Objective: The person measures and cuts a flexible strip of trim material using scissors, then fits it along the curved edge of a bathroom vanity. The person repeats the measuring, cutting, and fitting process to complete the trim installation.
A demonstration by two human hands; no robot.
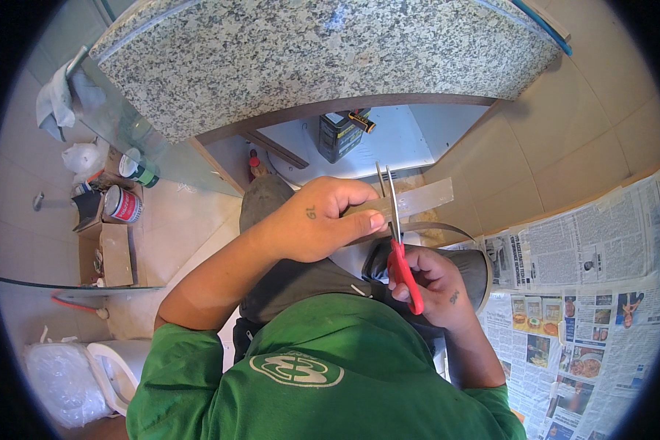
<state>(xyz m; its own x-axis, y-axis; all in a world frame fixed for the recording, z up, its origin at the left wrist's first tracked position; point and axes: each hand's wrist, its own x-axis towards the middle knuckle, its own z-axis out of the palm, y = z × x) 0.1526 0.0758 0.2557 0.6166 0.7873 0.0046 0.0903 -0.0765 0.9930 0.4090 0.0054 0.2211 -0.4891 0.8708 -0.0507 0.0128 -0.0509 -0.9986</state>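
the fingers (411,282) of the right hand (436,290) are threaded through the red handles of a pair of scissors (397,242) and closed around them, just right of the frame's centre. the blades are held upright and parted, set across a flat grey strip (425,198). the strip is pinched between thumb and fingertips of the left hand (319,220), clamped right beside the cut line; its free end juts toward the right, and a curved length trails down behind the right hand. the strip is judged to be thin, light and springy, with edges that may be sharp, so it is best gripped flat and close to the blades.

newspaper (587,293) is spread over the floor at the lower right. further up, a dark canister (341,136) is seen under a speckled granite countertop (330,51) filling the top of the frame. at the left, tins (123,204) and a cardboard box (114,253) are clustered, well apart from the hands.
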